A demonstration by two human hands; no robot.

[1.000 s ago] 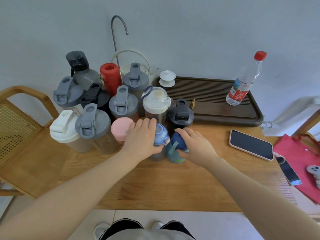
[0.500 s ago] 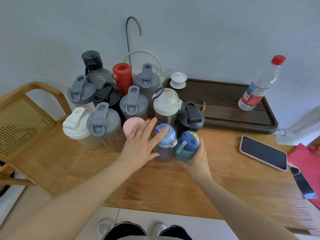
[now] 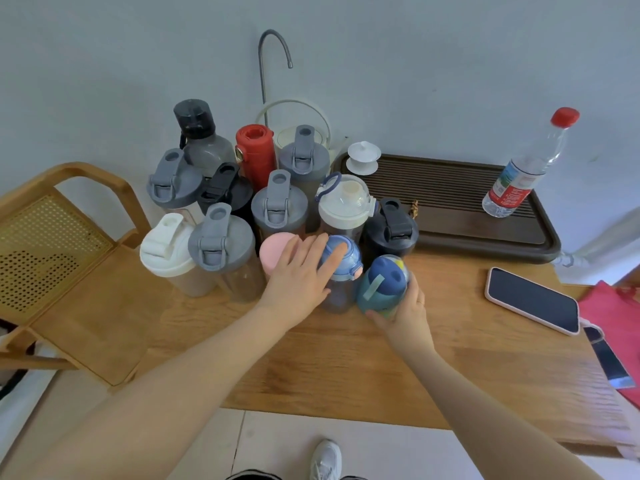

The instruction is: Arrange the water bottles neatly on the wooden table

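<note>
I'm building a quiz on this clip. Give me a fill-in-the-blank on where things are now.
1. The right hand grips the ___ bottle.
2. The left hand lies open across the pink lid and the ___ lid.
3. The clear bottle with the red cap stands on the ___.

Missing: teal; light blue; tray

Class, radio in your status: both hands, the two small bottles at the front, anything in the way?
Left hand open, fingers resting on light blue-lidded bottle. Right hand grips teal bottle with navy lid low on its body. Both bottles upright, side by side. Black shaker crowds close behind.
</note>
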